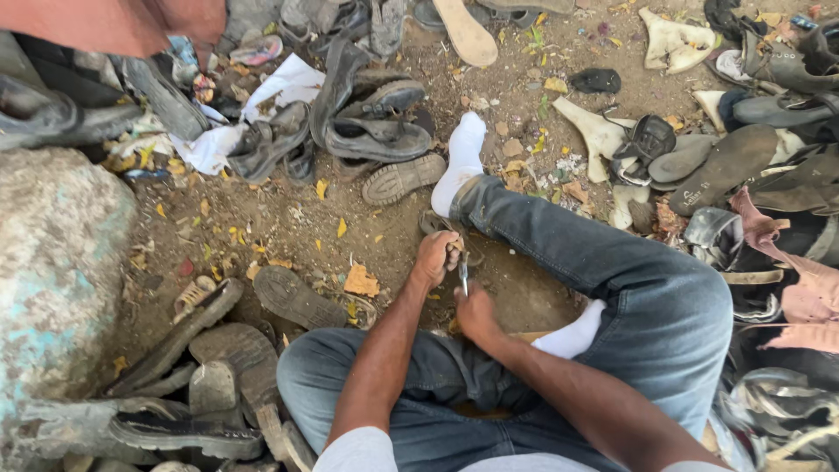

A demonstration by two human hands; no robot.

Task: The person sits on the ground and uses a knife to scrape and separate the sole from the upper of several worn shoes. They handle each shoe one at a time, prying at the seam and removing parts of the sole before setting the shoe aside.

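Dusty brown ground [262,218], littered with yellow leaves, spreads between heaps of worn shoes and sandals on the far, left and right sides, with a big grey-green rock [52,262] at the left edge. On it a person sits in blue jeans [629,288] and white socks, right leg stretched toward the far side. Loose dark soles [297,297] lie on the near left, just beside the left knee. The left hand [434,258] is closed around a small worn piece [453,253], too hidden to name, held up in front of the legs. The right hand [476,313] sits just below it, fingers closed on a thin metal tool [464,275] whose tip points up into that piece. Risk, as I judge it: the tool works toward the left hand's fingers, so a slip off hard rubber could drive the tip into them. The piece is unsupported in the air, so it may twist in the grip, and the outstretched leg lies near the tool's path.
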